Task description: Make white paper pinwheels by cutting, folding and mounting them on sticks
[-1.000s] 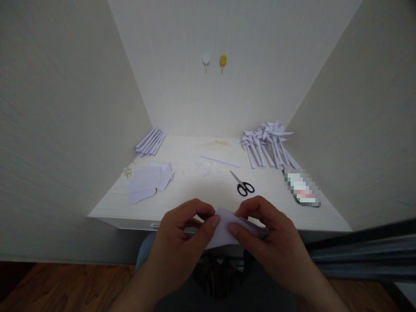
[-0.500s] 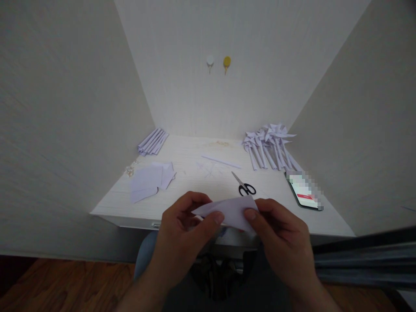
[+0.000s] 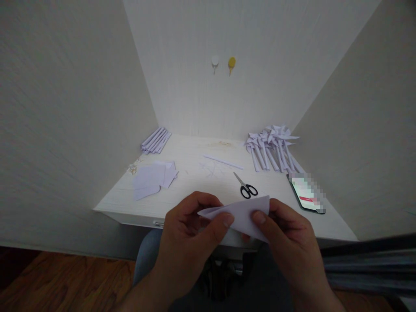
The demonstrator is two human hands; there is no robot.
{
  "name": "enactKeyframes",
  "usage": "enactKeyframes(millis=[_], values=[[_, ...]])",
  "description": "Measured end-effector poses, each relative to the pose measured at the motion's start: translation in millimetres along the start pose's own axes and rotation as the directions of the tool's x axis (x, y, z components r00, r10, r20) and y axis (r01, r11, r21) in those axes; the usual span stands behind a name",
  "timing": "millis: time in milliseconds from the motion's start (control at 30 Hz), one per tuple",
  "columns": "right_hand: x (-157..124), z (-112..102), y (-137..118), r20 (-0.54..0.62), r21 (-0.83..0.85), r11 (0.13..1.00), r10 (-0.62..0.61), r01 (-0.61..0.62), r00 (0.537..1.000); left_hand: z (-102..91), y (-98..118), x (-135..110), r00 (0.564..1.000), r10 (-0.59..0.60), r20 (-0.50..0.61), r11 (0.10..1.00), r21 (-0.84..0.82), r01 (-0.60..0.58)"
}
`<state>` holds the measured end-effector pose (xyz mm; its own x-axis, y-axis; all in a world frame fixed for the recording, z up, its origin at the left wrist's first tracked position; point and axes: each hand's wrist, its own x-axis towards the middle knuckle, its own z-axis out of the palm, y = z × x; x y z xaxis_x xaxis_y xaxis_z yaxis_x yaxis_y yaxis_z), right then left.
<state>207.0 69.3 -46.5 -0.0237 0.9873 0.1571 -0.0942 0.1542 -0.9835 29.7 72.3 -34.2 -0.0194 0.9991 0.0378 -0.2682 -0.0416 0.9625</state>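
Observation:
Both my hands hold one folded sheet of white paper (image 3: 242, 214) in front of the table's near edge. My left hand (image 3: 190, 240) pinches its left part between thumb and fingers. My right hand (image 3: 287, 242) pinches its right part, thumb on the front. The paper is folded into a flat triangle-like shape with its long edge on top. Black-handled scissors (image 3: 246, 187) lie on the table (image 3: 182, 195) just beyond the paper.
Loose white sheets (image 3: 152, 177) lie at the left, a bundle of rolled paper sticks (image 3: 156, 140) at the back left, a pile of paper pinwheels (image 3: 273, 145) at the back right, a phone (image 3: 307, 193) at the right. Walls close in on three sides.
The paper has been opened out and turned from a small crumpled fold into a wider flat triangle. Both hands have moved slightly apart and to the right.

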Motion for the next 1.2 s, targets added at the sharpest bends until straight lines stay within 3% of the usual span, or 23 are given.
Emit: enactKeyframes(millis=[400,733,1200], values=[[-5.0,3.5,-3.2,-0.073,-0.037,0.999,0.03,-0.033,0.997,-1.1,-5.3,1.4,0.999,0.014,-0.031,0.995,-0.094,-0.017],[-2.6,8.3,-6.4,-0.087,-0.066,0.996,-0.059,0.053,0.994,-3.9,-11.0,0.0,1.0,0.022,0.003,0.979,-0.202,-0.021],[-4.3,7.1,-5.5,-0.05,-0.047,0.998,-0.044,0.041,0.998,-2.3,-11.5,-0.7,0.997,0.063,-0.046,0.987,-0.145,-0.069]])
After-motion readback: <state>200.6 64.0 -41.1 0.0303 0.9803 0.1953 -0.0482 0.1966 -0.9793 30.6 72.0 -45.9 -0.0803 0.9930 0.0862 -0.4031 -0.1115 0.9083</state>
